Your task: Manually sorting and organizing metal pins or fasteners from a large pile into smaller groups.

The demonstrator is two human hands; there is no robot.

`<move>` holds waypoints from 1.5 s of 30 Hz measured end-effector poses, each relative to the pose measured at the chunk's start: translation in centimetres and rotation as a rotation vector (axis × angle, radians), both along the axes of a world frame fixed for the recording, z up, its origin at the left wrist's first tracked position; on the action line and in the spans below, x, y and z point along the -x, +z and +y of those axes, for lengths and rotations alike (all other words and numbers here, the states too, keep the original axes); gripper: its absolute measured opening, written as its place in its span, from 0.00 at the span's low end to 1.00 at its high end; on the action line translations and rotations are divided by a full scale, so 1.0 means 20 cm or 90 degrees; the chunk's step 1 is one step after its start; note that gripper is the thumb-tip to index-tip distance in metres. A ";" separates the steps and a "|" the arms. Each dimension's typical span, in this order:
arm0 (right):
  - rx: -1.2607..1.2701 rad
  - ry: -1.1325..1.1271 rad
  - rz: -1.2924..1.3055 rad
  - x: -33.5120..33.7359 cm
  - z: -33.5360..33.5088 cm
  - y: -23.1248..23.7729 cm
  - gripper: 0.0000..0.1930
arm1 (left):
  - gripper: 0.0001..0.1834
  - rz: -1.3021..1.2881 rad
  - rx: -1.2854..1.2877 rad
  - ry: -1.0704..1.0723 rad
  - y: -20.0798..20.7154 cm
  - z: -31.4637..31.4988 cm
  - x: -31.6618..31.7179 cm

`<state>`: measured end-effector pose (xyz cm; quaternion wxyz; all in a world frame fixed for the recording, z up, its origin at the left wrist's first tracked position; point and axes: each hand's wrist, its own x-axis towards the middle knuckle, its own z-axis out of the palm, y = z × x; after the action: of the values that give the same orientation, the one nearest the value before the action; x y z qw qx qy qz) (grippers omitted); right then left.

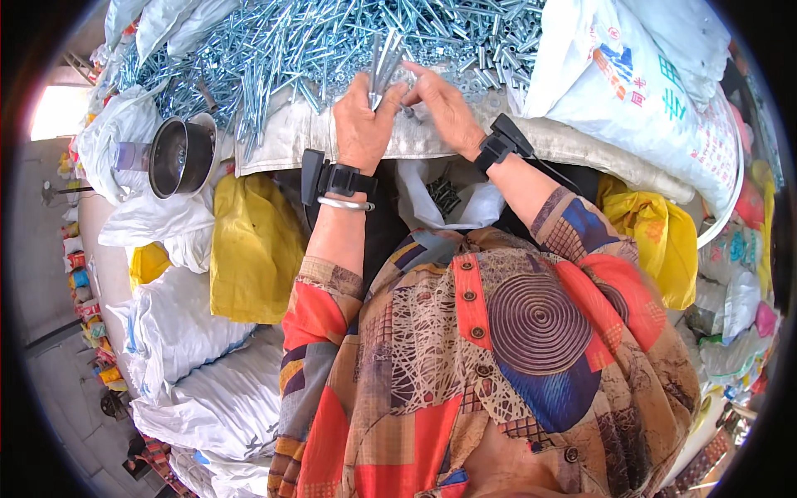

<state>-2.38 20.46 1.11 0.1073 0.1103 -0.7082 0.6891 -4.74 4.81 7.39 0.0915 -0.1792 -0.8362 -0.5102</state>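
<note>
A small bundle of long, thin metal bolts (383, 65) stands upright in my left hand (364, 120), its fingers wrapped round their lower ends. Close beside it, my right hand (446, 112) is bent toward the bundle, thumb and fingers drawn together; anything between them is too small to make out. Both hands are over the near edge of a large heap of shiny bolts (307, 50). Metal sleeves (498, 58) lie at the heap's right. Loose nuts and washers (481, 80) are scattered by my right hand.
A pale cloth (290, 137) covers the near edge. Below it, a white bag (473, 203) holds dark metal pieces. A dark round pot (178, 158) stands at left. Yellow bags (253, 249) hang on both sides; a big white printed sack (639, 100) leans at right.
</note>
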 end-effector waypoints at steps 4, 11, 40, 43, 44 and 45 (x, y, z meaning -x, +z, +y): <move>0.003 -0.052 -0.027 -0.01 0.02 0.03 0.25 | 0.21 0.106 0.037 -0.019 -0.02 0.01 0.01; -0.369 -0.054 0.151 -0.03 0.01 0.00 0.10 | 0.22 0.092 0.031 -0.028 -0.05 0.04 0.02; -0.880 -0.236 0.261 0.22 0.52 -0.02 0.05 | 0.22 -0.235 -0.151 -0.002 -0.27 -0.05 -0.27; -0.704 -0.212 0.178 0.19 0.48 0.02 0.05 | 0.22 -0.194 -0.085 0.013 -0.31 -0.09 -0.27; -0.540 -0.195 0.071 0.17 0.45 0.04 0.06 | 0.21 -0.223 -0.116 0.009 -0.32 -0.09 -0.28; -0.542 -0.191 0.072 0.13 0.42 0.07 0.06 | 0.21 -0.254 -0.148 0.006 -0.33 -0.09 -0.28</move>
<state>-4.99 28.92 2.53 0.1896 0.0781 -0.9297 0.3059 0.94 2.94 0.87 -0.0530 -0.0594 -0.7743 -0.6278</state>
